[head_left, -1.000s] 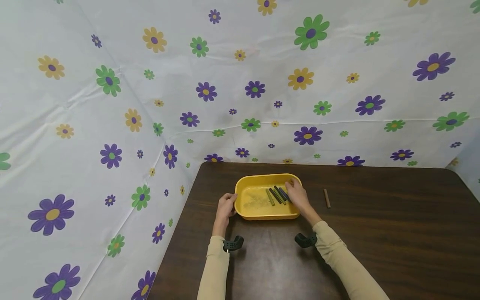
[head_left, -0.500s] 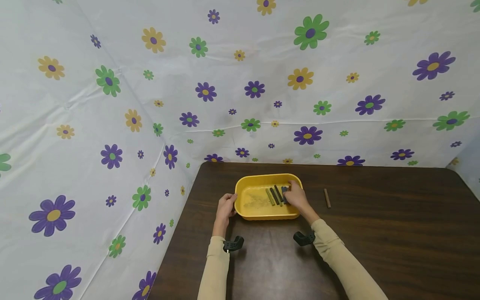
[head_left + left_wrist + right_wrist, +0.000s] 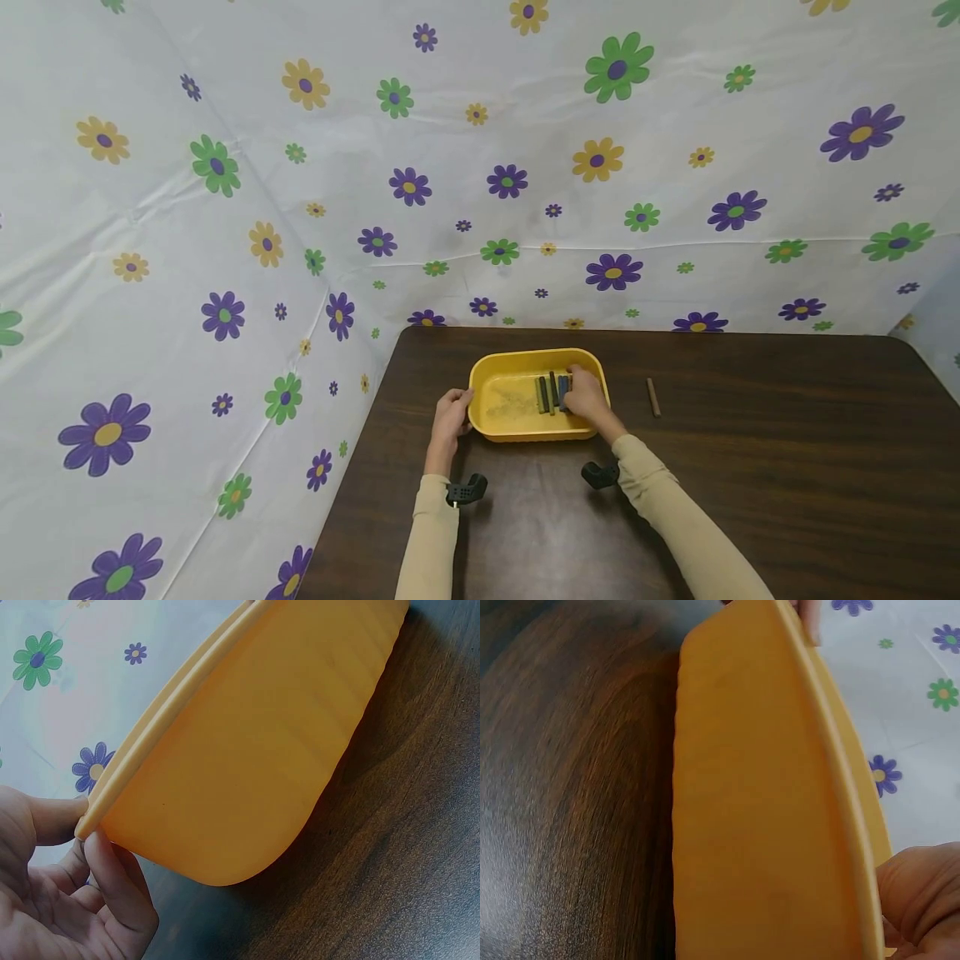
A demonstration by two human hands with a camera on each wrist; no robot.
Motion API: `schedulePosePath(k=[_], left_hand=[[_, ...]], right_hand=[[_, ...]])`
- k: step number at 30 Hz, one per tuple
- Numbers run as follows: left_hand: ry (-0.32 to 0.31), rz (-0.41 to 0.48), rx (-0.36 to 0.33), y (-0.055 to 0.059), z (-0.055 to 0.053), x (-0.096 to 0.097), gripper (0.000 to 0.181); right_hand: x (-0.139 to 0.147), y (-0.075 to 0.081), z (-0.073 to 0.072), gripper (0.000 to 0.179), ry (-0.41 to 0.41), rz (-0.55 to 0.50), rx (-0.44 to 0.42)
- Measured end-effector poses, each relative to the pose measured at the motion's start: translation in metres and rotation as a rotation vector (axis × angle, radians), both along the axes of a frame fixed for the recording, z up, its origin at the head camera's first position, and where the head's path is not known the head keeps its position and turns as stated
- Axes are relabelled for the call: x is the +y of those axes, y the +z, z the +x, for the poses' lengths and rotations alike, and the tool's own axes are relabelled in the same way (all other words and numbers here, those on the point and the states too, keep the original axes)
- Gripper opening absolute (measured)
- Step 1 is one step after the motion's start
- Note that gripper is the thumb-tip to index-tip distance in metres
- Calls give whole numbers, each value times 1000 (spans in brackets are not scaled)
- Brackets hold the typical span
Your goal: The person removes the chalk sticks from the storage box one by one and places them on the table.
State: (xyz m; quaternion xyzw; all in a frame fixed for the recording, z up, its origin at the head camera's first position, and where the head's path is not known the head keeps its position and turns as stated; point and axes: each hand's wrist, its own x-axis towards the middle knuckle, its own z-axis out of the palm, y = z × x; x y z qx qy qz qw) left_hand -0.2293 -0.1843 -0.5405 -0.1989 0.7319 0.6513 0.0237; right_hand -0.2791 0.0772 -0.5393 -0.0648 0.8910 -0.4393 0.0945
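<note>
A yellow plastic tub (image 3: 495,435) sits on the dark table in the head view. My left hand (image 3: 452,411) holds its left rim, and the left wrist view shows thumb and fingers pinching the edge (image 3: 84,825). Inside, toward the right, several crayons (image 3: 552,393) in olive, black and blue stand side by side in a row. Over the row's right end is my right hand (image 3: 588,397), its thumb and fingers spanning the far and near ends of the rightmost crayons. In the right wrist view, the tub wall hides the fingertips of that hand (image 3: 922,900).
One brown crayon (image 3: 653,397) lies on the table (image 3: 780,450) to the right of the tub. Smudges of colour mark the tub's floor. A white flowered sheet (image 3: 450,167) hangs behind the table and along its left side. Dark camera bands (image 3: 467,489) are on both wrists.
The right hand has moved left inside the tub, and the slanted crayons now stand straighter and closer together. The left hand has stayed on the rim.
</note>
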Motion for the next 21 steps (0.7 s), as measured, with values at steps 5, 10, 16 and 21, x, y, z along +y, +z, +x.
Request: schedulePosePath(k=[5,10,16,21], left_hand=[[0,6,4,1,0,0,36],[-2,4,1,0,0,0,35],[2,4,0,1,1,1,38],[4,-3,-2,0,1,1,37]], right_hand=[[-4,-1,-3,63,-16,81,13],[-5,-3,-5,73,-26,104,-22],[-4,-6,-3,64,-15,67,-17],[-4,-6,-3,55,-11,52,-16]])
